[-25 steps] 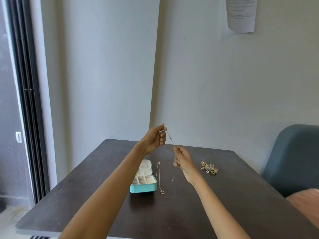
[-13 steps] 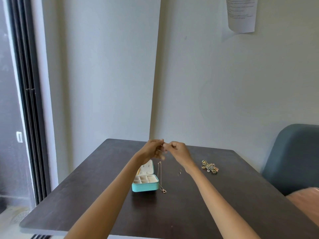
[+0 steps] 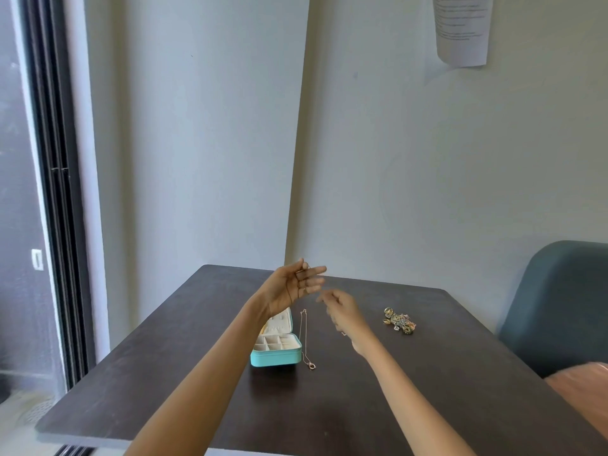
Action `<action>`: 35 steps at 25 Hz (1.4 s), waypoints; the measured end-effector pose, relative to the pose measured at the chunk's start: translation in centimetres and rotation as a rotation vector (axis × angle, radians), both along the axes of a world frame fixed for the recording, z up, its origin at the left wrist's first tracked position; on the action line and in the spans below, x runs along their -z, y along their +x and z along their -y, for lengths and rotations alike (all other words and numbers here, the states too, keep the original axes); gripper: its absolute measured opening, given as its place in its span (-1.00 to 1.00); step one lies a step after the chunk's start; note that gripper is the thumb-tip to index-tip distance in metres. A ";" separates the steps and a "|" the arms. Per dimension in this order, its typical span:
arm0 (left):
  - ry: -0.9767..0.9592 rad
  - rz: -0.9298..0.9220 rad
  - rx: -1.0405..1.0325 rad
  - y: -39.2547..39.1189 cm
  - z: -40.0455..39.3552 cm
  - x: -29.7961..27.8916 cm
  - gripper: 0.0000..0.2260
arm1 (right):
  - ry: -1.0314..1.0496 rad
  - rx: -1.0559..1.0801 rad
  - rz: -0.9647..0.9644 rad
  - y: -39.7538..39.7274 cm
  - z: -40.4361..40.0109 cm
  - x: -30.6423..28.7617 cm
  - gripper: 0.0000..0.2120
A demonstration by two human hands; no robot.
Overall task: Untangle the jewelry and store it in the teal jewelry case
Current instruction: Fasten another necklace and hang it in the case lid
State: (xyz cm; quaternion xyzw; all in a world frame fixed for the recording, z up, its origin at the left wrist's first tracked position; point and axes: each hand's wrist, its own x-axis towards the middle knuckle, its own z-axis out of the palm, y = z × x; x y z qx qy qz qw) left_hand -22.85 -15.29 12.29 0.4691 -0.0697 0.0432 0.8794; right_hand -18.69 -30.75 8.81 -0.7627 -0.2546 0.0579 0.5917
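The teal jewelry case (image 3: 276, 355) lies open on the dark table (image 3: 362, 406), its white compartments showing. A rose-gold necklace (image 3: 306, 340) lies stretched out just right of it, pendant nearest me. Further right sits a tangled heap of jewelry (image 3: 399, 321). Above the case, my left hand (image 3: 292, 286) is raised with fingers extended, thumb and forefinger pinching a thin chain (image 3: 308, 265) that trails down across the palm. My right hand (image 3: 342, 311) is blurred, with fingers curled as if holding the chain's other end. A tiny pendant (image 3: 343, 333) shows under its wrist.
The table stands in a wall corner, with a dark-framed glass door (image 3: 49, 192) at left. A teal upholstered chair (image 3: 559, 307) stands at the right, with a paper sheet (image 3: 462, 28) on the wall above it. Pink fabric (image 3: 585, 390) is at the lower right edge.
The hands came together above the case, then parted. My left hand rose and spread its fingers with the chain draped over it. My right hand drew down and to the right.
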 end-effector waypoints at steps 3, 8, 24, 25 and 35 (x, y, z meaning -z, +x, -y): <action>0.053 0.015 -0.101 0.7 -0.1 1.0 -0.71 | -0.151 -0.079 0.118 -0.8 -0.4 0.7 -0.77; 0.548 -0.068 -0.136 0.7 -0.6 2.4 -0.72 | -0.195 -0.041 0.236 -0.8 -0.8 0.0 -0.81; 0.781 -0.319 0.179 0.0 1.3 1.4 -0.62 | 0.388 -0.224 -0.372 -0.3 0.7 2.4 -0.88; 0.770 -0.324 0.182 0.1 1.3 1.3 -0.62 | 0.369 -0.248 -0.373 -0.3 0.8 2.6 -0.88; 0.821 -0.304 0.150 0.2 0.6 1.4 -0.72 | 0.131 -0.031 -0.060 0.0 0.7 2.7 -0.81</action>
